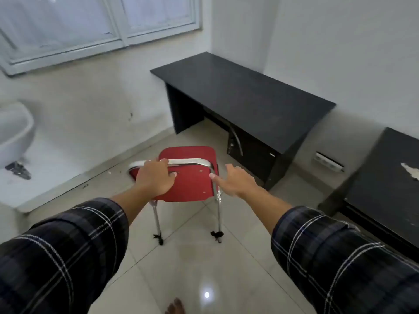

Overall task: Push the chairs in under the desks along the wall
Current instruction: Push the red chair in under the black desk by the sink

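Observation:
A red chair (192, 180) with a chrome frame stands on the tiled floor in the middle of the head view, its back toward me. My left hand (154, 177) is closed over the left part of the chrome top rail. My right hand (235, 181) hovers with fingers spread beside the rail's right corner, its thumb touching or almost touching the frame. A black desk (244, 96) stands against the right wall, beyond and to the right of the chair. The corner of a second black desk (390, 173) shows at the right edge.
A white basin (13, 137) hangs on the left wall under a window (97, 26). A white power strip (328, 162) lies on the floor between the two desks. A drawer unit (251, 152) fills the near desk's right underside. My bare foot (175, 307) is at the bottom.

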